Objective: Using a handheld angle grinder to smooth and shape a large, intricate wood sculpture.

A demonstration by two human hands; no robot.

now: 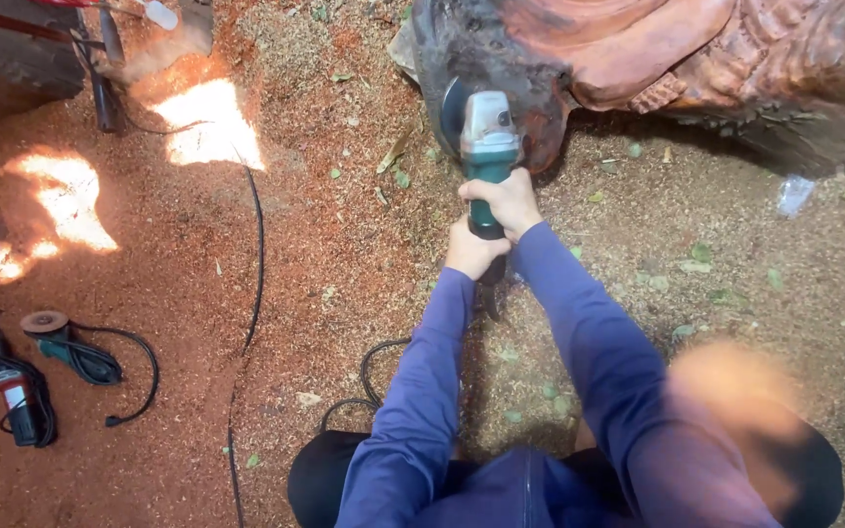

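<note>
both hands are clenched on the green handle of a grinder (487,147), the right hand (507,200) further forward near the grey head, the left hand (472,250) just behind it at the tail end. each grip is wrapped fully round, fingers closed. the grinder points away from the person, its head against the dark lower edge of a reddish carved log (657,59) lying on the ground. the disc is mostly hidden behind the head and the log edge; whether it touches the wood cannot be told. the log is cut off by the top and right of the view. a blurred orange patch at lower right is hard to make out. well apart, at left on the sawdust floor (325,254), lie two other grinders (41,367) with coiled cords.
</note>
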